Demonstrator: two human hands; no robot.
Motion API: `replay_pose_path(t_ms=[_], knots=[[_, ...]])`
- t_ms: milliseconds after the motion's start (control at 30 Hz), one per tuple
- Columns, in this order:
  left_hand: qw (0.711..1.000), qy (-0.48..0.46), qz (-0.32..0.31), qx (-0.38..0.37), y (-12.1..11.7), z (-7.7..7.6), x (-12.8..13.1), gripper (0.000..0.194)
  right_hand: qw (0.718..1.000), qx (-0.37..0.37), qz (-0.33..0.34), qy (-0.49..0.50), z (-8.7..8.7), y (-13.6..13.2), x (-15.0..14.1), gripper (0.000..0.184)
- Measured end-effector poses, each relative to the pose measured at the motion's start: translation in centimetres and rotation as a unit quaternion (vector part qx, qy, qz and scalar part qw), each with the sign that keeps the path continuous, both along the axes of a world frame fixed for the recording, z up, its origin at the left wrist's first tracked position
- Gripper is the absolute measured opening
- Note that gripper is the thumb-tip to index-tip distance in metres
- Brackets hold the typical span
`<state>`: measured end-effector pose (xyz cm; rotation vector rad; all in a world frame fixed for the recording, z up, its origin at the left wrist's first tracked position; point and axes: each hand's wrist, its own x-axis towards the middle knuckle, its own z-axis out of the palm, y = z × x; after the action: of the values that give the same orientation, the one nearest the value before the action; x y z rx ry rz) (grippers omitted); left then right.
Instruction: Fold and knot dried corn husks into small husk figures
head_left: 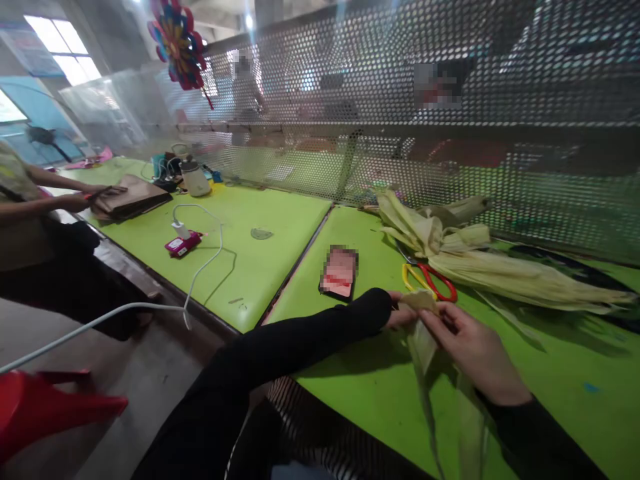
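My right hand [473, 347] is closed, thumb and fingers pinching a pale corn husk strip [424, 347] near its upper end. On the same husk, my left hand [401, 315] is closed too, partly hidden by its black sleeve and the husk. Long ends of husk hang down below both hands over the green table [370, 393]. Just beyond the hands lie scissors [443, 283] with one red and one yellow handle. A heap of dried corn husks [510, 270] rests behind and to the right, partly over the scissors' blades.
A phone [340, 270] lies left of my hands. A white cable [200, 267] runs from a magenta power strip [183, 245] across the table's edge. A perforated metal screen [450, 160] stands along the back. At left, another person's hands touch a brown bag [133, 198]; a red stool [40, 413] is below.
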<state>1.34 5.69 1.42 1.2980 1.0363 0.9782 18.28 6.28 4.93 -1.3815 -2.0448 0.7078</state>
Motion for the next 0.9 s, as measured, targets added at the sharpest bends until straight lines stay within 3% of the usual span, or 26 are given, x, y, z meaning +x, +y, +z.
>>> replay_pose_path(t_ms=[133, 233, 333, 533, 767, 900], knots=[[0.998, -0.032, -0.001, -0.062, -0.2, 0.8, -0.5, 0.02, 0.993, -0.088, -0.001, 0.077, -0.2, -0.4, -0.2, 0.038], [0.995, -0.062, -0.011, -0.075, -0.4, 1.2, -0.8, 0.01, 0.968, -0.181, 0.006, 0.171, -0.3, -0.7, -0.4, 0.038], [0.992, -0.071, -0.008, -0.107, -0.6, 1.6, -1.0, 0.007, 0.95, -0.212, 0.008, 0.228, -0.3, -1.0, -0.4, 0.037], [0.997, -0.04, -0.019, -0.056, -0.7, 1.1, -1.3, 0.023, 0.956, -0.206, 0.039, 0.203, -0.5, -1.4, -0.5, 0.034], [0.999, -0.028, 0.037, -0.019, -1.1, 0.0, -0.8, 0.025, 0.986, -0.125, 0.039, 0.099, -1.1, -2.2, -0.5, 0.026], [0.999, -0.039, -0.025, -0.024, -1.0, 0.2, -1.3, 0.022, 0.989, -0.109, 0.033, 0.094, -1.3, -1.9, -0.4, 0.021]])
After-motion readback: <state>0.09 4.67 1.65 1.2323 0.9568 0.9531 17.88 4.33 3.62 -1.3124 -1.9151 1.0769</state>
